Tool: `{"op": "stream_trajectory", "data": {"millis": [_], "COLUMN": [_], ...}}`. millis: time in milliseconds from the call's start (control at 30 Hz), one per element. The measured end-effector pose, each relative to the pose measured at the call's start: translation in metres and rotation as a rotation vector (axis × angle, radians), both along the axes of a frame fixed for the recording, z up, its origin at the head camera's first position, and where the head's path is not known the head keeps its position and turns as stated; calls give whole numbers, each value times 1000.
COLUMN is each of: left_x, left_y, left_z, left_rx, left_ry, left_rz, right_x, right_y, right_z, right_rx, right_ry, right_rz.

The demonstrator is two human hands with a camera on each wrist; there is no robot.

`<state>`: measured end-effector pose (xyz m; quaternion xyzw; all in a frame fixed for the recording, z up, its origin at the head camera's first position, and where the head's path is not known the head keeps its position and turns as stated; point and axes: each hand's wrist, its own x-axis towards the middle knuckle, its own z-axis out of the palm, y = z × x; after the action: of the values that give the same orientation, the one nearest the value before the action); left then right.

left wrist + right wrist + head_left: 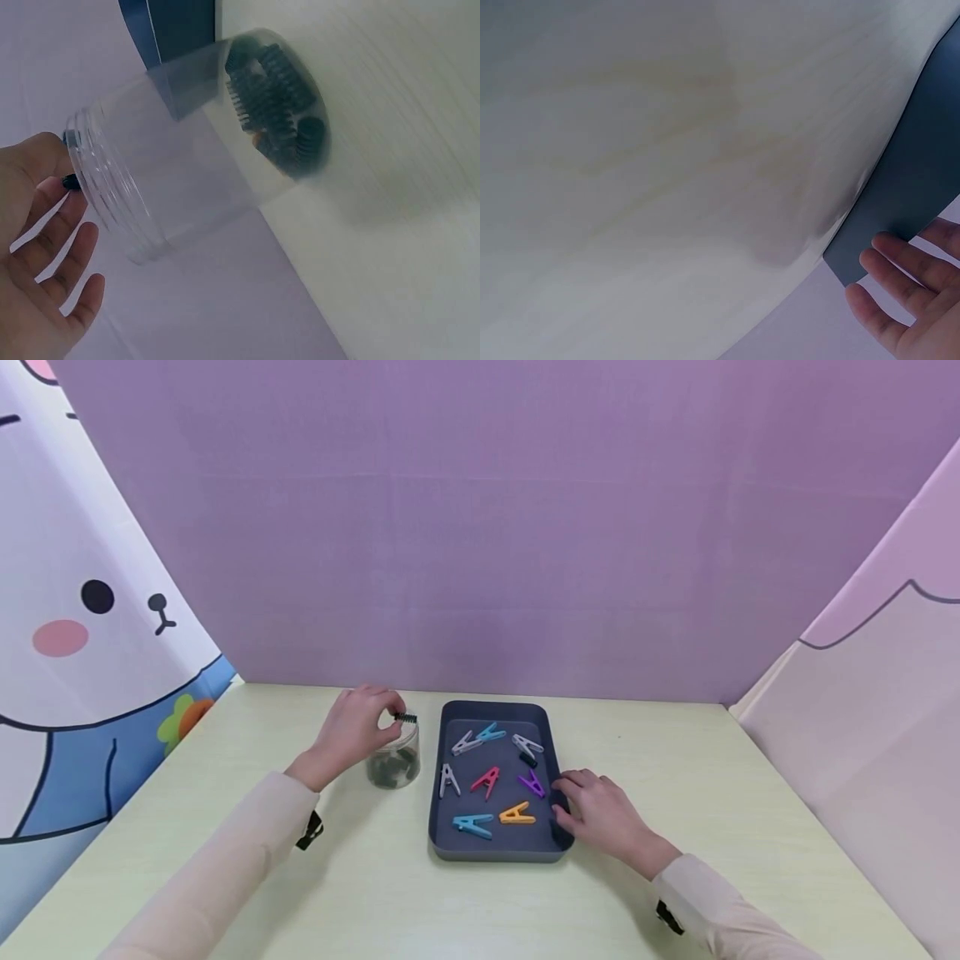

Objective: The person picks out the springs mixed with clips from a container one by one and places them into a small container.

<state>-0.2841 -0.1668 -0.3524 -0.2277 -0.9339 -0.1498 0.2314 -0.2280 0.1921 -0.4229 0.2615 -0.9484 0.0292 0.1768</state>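
My left hand (360, 727) pinches a small black ridged piece (406, 718) at the mouth of a clear jar (394, 760). In the left wrist view, several dark ridged pieces (270, 105) lie at the jar's bottom, and only a bit of the pinched piece shows. To the jar's right stands a dark grey tray (495, 853). My right hand (603, 814) rests with loosely bent fingers at the tray's right wall, holding no small piece. In the right wrist view the fingers (904, 274) touch that wall.
Several clothespins lie spread in the tray, among them a red clothespin (486, 782), a yellow clothespin (516, 813) and a purple clothespin (532, 783). A black piece (528, 760) lies there too. A purple wall (480, 568) closes the table's far edge.
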Motion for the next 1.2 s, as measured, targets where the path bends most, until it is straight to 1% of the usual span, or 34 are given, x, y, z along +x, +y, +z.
{"op": "stream_trajectory", "data": {"millis": [267,367,533,800,1200], "left_x": [-2,-3,-4,-3,-1], "left_y": [-9,-10,-11,-11,-10], "left_z": [-5,-7,-10,-10,-7], "left_rx": [-8,-12,-10,-17,-42], "left_ry": [-51,-62,-71,-91,-69], "left_rz": [62,73,79,93,90], "right_x": [0,0,0,1,1], "right_y": [0,0,1,0,0], "right_z": [0,0,0,0,0], "right_rx": [2,1,-2,1,3], "right_ry": [-1,0,7,7,-8], "right_rz": [-1,2,5,2,-11]}}
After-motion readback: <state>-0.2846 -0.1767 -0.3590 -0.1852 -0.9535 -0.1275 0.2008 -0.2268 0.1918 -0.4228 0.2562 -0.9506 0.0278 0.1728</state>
